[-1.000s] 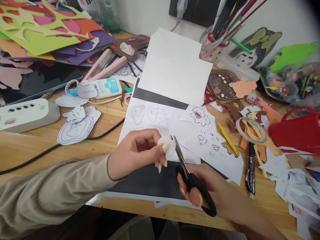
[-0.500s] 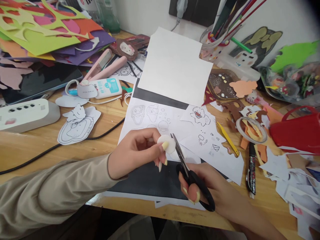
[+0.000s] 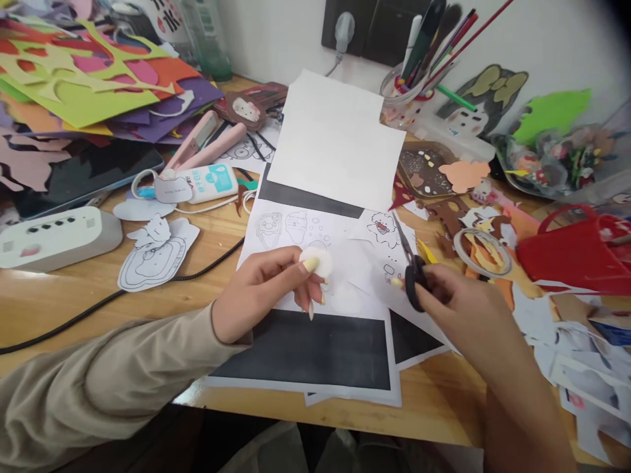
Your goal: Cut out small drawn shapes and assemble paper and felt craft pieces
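Between thumb and fingers, my left hand (image 3: 276, 282) pinches a small round white cutout (image 3: 323, 263) above the printed sheets. My right hand (image 3: 448, 295) has its fingers around the black handles of a pair of scissors (image 3: 408, 256), with the blades pointing up and away from me, apart from the cutout. Under both hands lies a printed sheet (image 3: 269, 230) of line drawings with a black band near its front edge. To its right, another sheet shows a fluffy animal drawing (image 3: 382, 226), partly covered by the scissors and my right hand.
Blank white paper (image 3: 335, 138) lies at the back. Coloured foam sheets (image 3: 113, 79) are heaped at left, near a white power strip (image 3: 59, 236). On the right are a tape roll (image 3: 480, 253), a red cup (image 3: 566, 253) and paper scraps (image 3: 582, 368). A pen jar (image 3: 401, 92) stands behind.
My right hand has moved the scissors away from the cutout, up and to the right. My left hand keeps its pinch on the cutout, slightly further left. The view has shifted a little.
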`<action>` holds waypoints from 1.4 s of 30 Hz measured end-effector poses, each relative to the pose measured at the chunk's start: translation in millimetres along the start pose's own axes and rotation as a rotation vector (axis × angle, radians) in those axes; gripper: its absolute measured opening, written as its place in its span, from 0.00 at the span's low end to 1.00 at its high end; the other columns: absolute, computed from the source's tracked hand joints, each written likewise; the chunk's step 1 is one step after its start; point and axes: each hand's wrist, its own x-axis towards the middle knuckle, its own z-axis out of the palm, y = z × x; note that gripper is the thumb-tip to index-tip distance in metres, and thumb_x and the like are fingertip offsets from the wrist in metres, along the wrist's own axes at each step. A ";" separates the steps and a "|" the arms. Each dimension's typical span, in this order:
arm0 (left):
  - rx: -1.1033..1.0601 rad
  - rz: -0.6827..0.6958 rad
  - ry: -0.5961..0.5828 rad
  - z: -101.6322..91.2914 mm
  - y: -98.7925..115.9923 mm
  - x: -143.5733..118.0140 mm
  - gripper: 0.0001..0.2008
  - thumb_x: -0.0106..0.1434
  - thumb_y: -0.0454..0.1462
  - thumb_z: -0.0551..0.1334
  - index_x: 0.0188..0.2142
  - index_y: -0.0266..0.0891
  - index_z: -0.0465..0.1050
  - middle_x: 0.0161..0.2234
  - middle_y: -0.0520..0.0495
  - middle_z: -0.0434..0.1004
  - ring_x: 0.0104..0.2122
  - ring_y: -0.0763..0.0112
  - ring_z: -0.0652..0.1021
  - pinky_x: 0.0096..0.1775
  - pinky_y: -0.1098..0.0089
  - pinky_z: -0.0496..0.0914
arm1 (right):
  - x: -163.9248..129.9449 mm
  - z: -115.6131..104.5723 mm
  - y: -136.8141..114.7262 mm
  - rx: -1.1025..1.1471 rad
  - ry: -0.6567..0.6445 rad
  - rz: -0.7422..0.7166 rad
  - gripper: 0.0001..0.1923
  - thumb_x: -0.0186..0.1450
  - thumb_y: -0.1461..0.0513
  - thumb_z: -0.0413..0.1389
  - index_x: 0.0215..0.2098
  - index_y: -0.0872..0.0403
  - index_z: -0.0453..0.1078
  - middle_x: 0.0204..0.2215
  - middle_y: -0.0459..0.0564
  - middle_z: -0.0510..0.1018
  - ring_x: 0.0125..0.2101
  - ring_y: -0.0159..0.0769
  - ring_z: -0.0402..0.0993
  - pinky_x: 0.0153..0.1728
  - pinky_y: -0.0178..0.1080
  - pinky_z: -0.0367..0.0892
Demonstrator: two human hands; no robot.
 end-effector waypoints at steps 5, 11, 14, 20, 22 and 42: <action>0.157 0.006 0.091 -3.7 0.9 4.1 0.10 0.57 0.38 0.55 0.23 0.34 0.64 0.22 0.53 0.70 0.21 0.83 0.68 0.26 0.81 0.64 | 3.5 -1.7 22.8 -0.415 0.102 0.075 0.12 0.55 0.56 0.48 0.26 0.56 0.67 0.20 0.53 0.71 0.22 0.40 0.66 0.21 0.36 0.52; 0.551 0.037 0.085 -7.1 1.7 6.7 0.11 0.54 0.42 0.57 0.24 0.34 0.65 0.21 0.53 0.67 0.22 0.80 0.64 0.25 0.78 0.58 | -3.4 2.6 33.4 -0.394 0.116 0.025 0.13 0.56 0.55 0.48 0.31 0.57 0.68 0.21 0.53 0.72 0.22 0.41 0.67 0.20 0.36 0.53; 0.737 0.029 0.050 -8.0 0.7 10.0 0.13 0.53 0.44 0.56 0.24 0.35 0.67 0.20 0.53 0.64 0.20 0.80 0.60 0.23 0.77 0.56 | -5.7 0.4 35.3 -0.341 0.094 0.051 0.15 0.57 0.55 0.48 0.34 0.56 0.67 0.21 0.53 0.73 0.23 0.42 0.68 0.21 0.37 0.54; 0.802 0.096 -0.034 -9.1 -0.6 14.1 0.14 0.56 0.43 0.53 0.28 0.35 0.71 0.27 0.50 0.67 0.21 0.80 0.61 0.25 0.76 0.57 | -14.7 -12.2 27.6 -0.097 0.149 -0.043 0.12 0.58 0.57 0.48 0.33 0.55 0.67 0.27 0.51 0.74 0.26 0.39 0.68 0.28 0.38 0.58; 0.788 0.110 -0.074 -6.6 1.1 12.6 0.13 0.56 0.41 0.53 0.28 0.35 0.71 0.27 0.49 0.67 0.21 0.80 0.61 0.25 0.77 0.57 | -18.9 -14.9 17.2 0.088 0.142 -0.193 0.11 0.60 0.57 0.46 0.34 0.53 0.67 0.31 0.49 0.74 0.27 0.35 0.67 0.29 0.36 0.59; 0.854 0.288 -0.221 9.2 0.6 0.5 0.10 0.58 0.36 0.51 0.28 0.35 0.70 0.27 0.48 0.65 0.24 0.79 0.65 0.27 0.78 0.60 | -23.8 -15.2 -19.8 0.345 0.028 -0.492 0.07 0.58 0.59 0.50 0.29 0.55 0.66 0.27 0.45 0.72 0.28 0.29 0.66 0.28 0.31 0.60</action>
